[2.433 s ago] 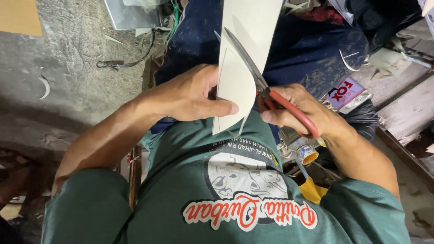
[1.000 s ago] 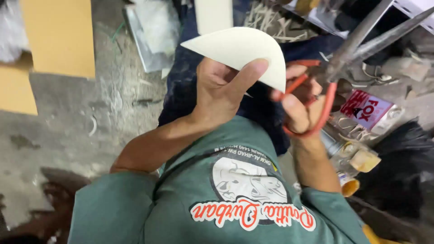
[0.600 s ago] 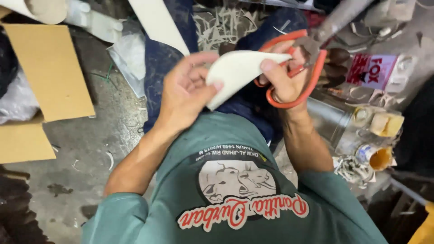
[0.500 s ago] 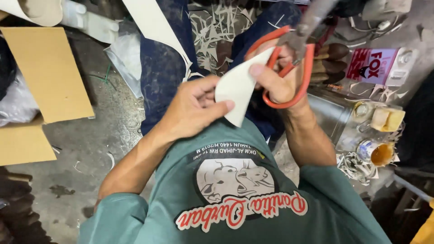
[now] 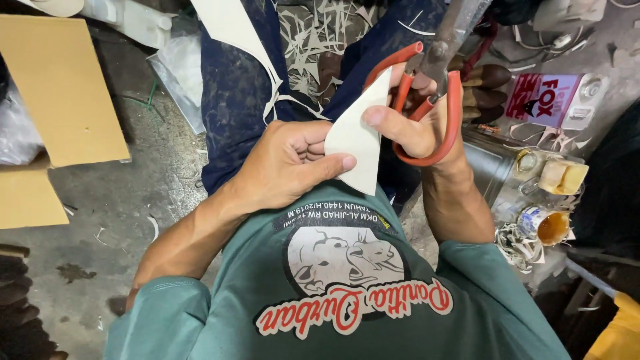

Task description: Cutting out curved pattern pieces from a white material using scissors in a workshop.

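While left hand [image 5: 287, 163] pinches cream sheet piece [image 5: 357, 140] w/ fingers curled, right hand [image 5: 420, 123] grips red-handled scissors [image 5: 433, 80] at its far right edge.

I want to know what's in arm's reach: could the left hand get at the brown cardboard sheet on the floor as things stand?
Probably not right away: the left hand is pinching the cream cut piece, while the cardboard sheet lies apart on the floor. Nothing blocks the way.

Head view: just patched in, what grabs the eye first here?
The red-handled scissors stand out at upper centre, gripped in the right hand with the blades pointing up out of frame. Just left of them, the left hand pinches a pale cut sheet piece over the dark blue lap. At far left, brown cardboard lies on the grey floor.
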